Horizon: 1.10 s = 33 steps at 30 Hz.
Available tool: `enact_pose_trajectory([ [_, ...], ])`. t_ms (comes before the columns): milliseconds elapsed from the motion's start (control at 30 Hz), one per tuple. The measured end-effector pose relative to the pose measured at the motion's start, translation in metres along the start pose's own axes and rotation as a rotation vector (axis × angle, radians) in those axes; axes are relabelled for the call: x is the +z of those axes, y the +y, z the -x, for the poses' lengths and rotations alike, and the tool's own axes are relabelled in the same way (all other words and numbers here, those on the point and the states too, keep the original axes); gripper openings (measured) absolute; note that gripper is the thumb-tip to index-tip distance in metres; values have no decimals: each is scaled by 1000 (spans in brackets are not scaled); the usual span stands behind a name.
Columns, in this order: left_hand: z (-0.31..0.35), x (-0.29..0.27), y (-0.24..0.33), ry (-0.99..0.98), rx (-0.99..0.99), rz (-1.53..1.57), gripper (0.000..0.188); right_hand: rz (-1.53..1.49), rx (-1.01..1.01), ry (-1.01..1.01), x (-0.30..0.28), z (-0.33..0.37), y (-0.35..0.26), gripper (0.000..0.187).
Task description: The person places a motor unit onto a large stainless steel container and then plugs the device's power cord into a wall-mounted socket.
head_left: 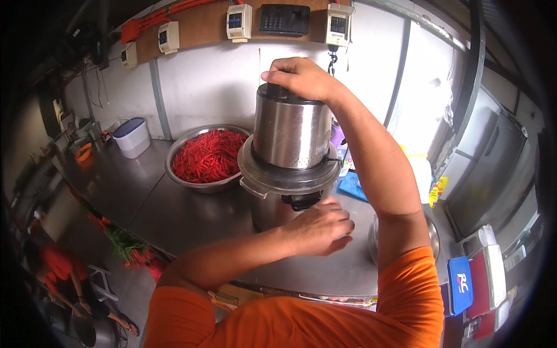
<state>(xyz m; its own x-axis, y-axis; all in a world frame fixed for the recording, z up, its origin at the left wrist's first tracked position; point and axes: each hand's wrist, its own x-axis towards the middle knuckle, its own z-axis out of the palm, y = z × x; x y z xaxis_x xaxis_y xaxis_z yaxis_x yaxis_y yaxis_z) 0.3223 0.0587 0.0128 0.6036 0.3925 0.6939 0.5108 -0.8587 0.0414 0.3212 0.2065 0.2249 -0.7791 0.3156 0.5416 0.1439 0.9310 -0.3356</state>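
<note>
A steel electric food chopper (293,130) with a black top and a clear round lid (267,174) stands upright in front of me on the steel table. My right hand (299,76) is closed over the black handle on its top. Lower down, my left hand (325,226) is curled closed just beside the black bowl handle (301,201). Nothing shows in its fingers, and its palm is turned out of sight. The chopper's lower bowl (270,211) is partly covered by my left forearm. To the left sits a wide metal basin (174,174) heaped with red chillies (209,155).
A lidded plastic container (132,139) stands at the back left of the steel table (145,197). Behind my right arm are a blue cloth (354,187) and a metal bowl (432,232). Switch boxes line the wall. Another person (61,269) works low at the far left.
</note>
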Motion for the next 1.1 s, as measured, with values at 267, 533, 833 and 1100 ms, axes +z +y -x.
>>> enact_pose_trajectory([
  [267, 44, -117, -18, 441, -118, 61, 9, -274, -115, -141, -11, -9, 16, 27],
  [533, 106, -146, -239, 578, -886, 661, 37, 940, 415, 18, 21, -12, -65, 48],
  [833, 51, -103, -286, 56, -924, 1494, 57, 1042, 565, 15, 33, -15, -67, 50],
  [1100, 62, -64, -337, 18, -863, 1737, 37, 827, 536, -21, 20, -7, -70, 56],
])
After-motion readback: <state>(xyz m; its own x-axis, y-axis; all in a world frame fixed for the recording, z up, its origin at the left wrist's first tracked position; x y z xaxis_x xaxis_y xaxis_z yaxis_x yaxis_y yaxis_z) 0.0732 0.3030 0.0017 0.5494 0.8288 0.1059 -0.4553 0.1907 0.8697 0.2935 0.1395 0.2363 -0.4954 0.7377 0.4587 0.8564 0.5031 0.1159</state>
